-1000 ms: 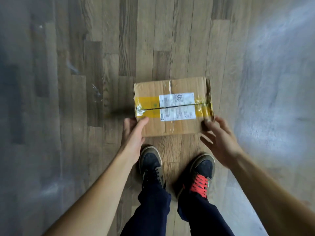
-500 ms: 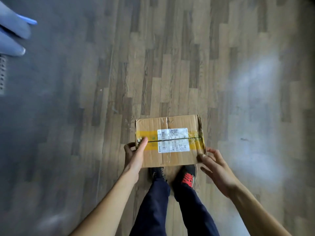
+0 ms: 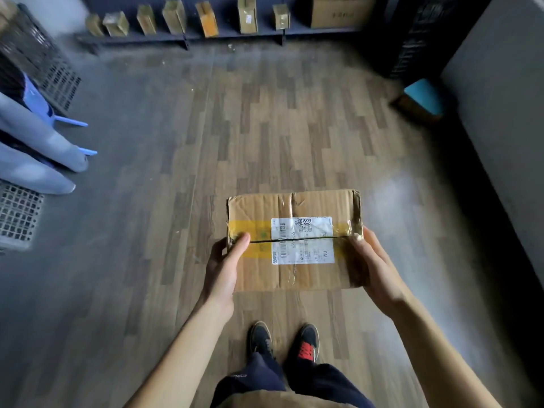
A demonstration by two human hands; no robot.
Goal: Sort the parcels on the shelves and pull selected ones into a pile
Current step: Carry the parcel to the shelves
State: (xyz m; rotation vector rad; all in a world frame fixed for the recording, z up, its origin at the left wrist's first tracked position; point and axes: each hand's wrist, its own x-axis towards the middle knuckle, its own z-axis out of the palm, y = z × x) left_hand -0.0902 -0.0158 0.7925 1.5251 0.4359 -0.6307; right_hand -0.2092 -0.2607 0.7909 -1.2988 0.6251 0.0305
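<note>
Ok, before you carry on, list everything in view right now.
cardboard parcel: one, brown, yellow tape, white label, centre, held above the floor
shelf parcels: seven small, brown or orange, upright along the shelf
large box: one, brown, shelf's right end
shelf: one, dark, far wall
mesh crates: two, grey, left edge
bundles: about three, pale blue-grey, left edge; contents unclear
dark crates: black, top right; count unclear
stool: one, blue top, right wall
floor: wood-pattern
shoes: two, dark, right one red-laced
left hand: grips parcel's left end
right hand: grips its right end
</note>
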